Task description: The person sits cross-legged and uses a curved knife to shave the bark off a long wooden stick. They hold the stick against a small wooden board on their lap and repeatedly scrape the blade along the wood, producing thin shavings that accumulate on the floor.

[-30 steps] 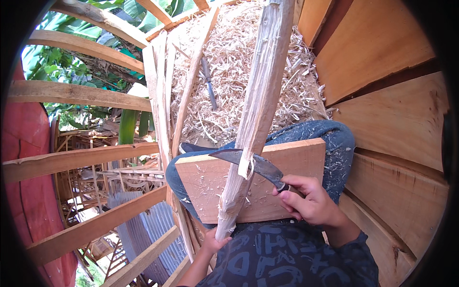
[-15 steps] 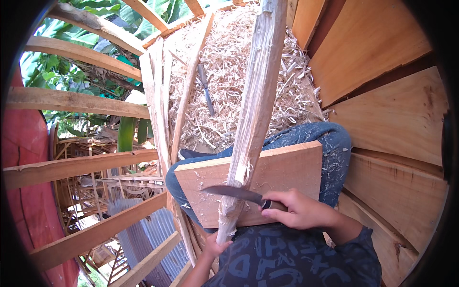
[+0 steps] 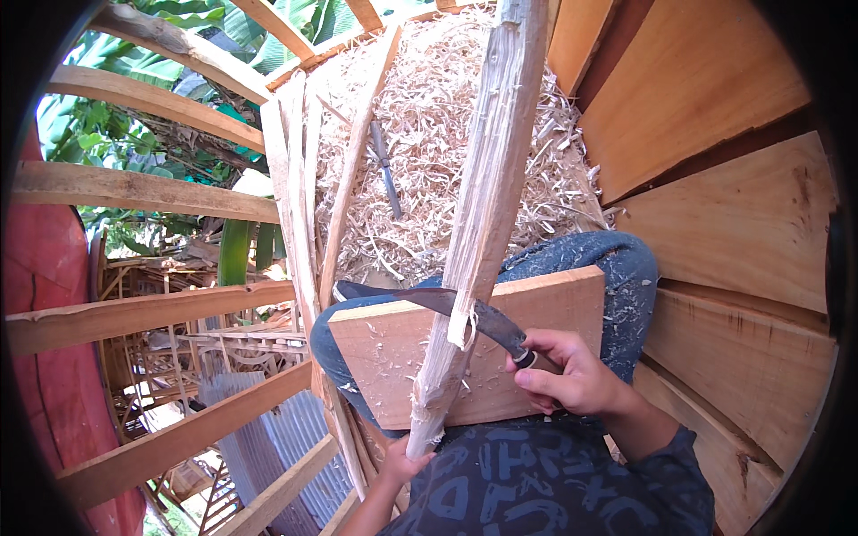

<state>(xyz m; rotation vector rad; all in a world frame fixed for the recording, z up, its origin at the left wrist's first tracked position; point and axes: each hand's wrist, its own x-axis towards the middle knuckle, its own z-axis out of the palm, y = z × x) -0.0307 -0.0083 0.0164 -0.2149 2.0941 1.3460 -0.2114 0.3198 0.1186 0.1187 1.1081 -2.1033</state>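
Observation:
My right hand (image 3: 572, 371) is closed round the dark handle of a long curved knife (image 3: 502, 332). The blade lies across a rough pale wooden pole (image 3: 490, 170), and a curled shaving hangs from the wood beside it. My left hand (image 3: 407, 463) grips the pole's near end, close to my shirt. From there the pole slants up and away over a flat wooden board (image 3: 536, 330), which rests across my lap. Small chips are scattered on the board.
Wood shavings (image 3: 429, 116) cover the floor ahead, with a second dark-bladed knife (image 3: 387, 174) lying on them. Long wooden strips (image 3: 299, 196) lean at the left by an open slatted railing (image 3: 152, 189). A plank wall (image 3: 733, 223) stands close on the right.
My right hand and the knife have moved up the pole, away from me and slightly right. The shaving there is longer. My left hand keeps its grip; the pole has shifted slightly right.

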